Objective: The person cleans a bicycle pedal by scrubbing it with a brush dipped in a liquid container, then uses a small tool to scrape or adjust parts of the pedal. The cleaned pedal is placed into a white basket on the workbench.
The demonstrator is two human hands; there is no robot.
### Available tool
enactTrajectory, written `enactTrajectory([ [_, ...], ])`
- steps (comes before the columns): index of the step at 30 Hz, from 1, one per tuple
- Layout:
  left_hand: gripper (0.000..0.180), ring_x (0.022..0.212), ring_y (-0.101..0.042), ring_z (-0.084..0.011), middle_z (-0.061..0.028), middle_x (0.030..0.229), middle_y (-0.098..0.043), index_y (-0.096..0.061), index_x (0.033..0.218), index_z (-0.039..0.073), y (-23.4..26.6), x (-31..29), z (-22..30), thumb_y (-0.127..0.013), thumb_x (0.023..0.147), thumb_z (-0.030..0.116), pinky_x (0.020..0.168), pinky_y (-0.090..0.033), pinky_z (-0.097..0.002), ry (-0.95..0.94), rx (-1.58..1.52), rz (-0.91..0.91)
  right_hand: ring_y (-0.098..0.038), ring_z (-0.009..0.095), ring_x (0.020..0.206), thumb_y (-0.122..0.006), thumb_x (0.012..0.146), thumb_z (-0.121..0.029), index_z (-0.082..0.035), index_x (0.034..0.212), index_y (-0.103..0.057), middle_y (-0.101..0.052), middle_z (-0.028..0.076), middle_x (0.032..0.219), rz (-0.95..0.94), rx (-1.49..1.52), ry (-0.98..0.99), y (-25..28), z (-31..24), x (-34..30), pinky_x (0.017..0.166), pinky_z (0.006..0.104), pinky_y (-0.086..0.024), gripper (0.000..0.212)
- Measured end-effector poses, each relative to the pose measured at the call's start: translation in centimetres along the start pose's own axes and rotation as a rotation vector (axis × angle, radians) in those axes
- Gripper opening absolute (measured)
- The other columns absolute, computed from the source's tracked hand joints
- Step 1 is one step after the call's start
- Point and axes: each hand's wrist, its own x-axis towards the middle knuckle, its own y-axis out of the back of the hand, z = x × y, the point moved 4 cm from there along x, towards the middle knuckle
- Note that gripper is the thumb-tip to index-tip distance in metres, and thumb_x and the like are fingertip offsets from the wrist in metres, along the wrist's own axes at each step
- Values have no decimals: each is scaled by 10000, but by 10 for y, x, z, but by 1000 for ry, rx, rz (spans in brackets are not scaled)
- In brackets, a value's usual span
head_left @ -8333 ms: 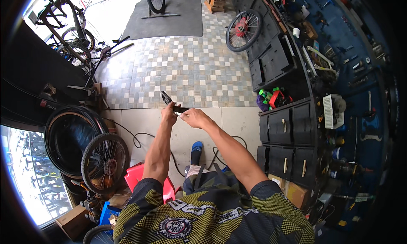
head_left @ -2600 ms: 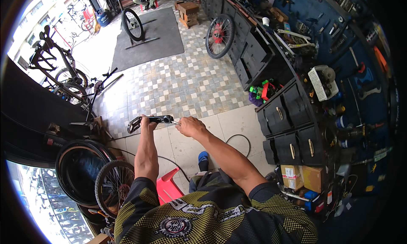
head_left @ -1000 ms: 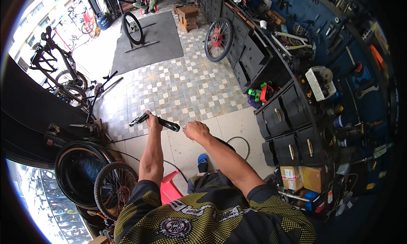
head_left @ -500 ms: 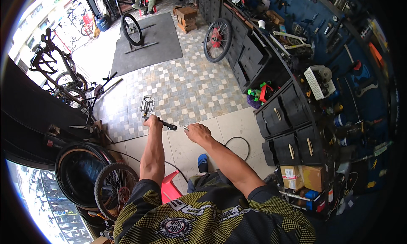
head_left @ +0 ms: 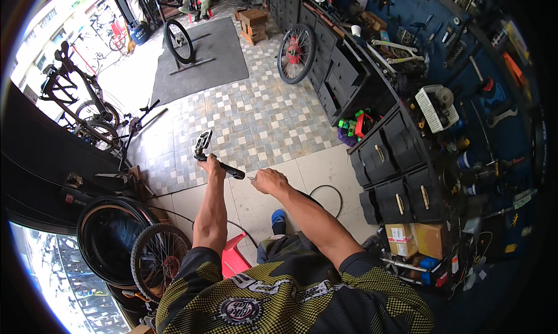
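My left hand point(head_left: 212, 167) is closed round a black bicycle crank arm point(head_left: 234, 173), held out in front of me above the floor. A metal cage pedal point(head_left: 203, 140) is fixed to the arm's far end, beyond my fingers. The arm's other end points toward my right hand point(head_left: 269, 182). That hand is closed, and a small light-coloured tip point(head_left: 251, 178) sticks out from its fingers, a short gap away from the crank arm. The rest of what it holds is hidden in the fist.
Wheels and tyres point(head_left: 160, 261) stand at lower left, beside a red plastic stool point(head_left: 234, 255). Black drawer cabinets point(head_left: 395, 171) line the right side below a tool wall. A wheel point(head_left: 296, 54) leans on them farther off. A black cable point(head_left: 340, 200) loops across the tiles.
The pedal has turned and now shows more edge-on. The crank arm has shifted slightly right, its free end nearer my right hand, which has barely moved.
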Motion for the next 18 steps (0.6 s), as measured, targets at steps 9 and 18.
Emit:
enactTrajectory([
  [9, 471, 770, -415, -138, -23, 961, -397, -381, 1210, 132, 0, -7, 9, -561, 798, -6, 657, -380, -327, -166, 54, -52, -702, 408, 1103, -618, 975, -391, -38, 1117, -763, -739, 219, 1142, 43, -15, 43, -9, -6, 1, 947, 524, -558, 408],
  [18, 565, 799, -484, -181, -59, 987, -464, -355, 1328, 95, -4, -15, 7, -587, 818, 17, 702, -458, -358, -271, 220, -59, -711, 399, 1088, -616, 986, -382, -55, 1147, -756, -741, 199, 1155, 35, -56, 45, -18, -6, 7, 918, 506, -574, 390],
])
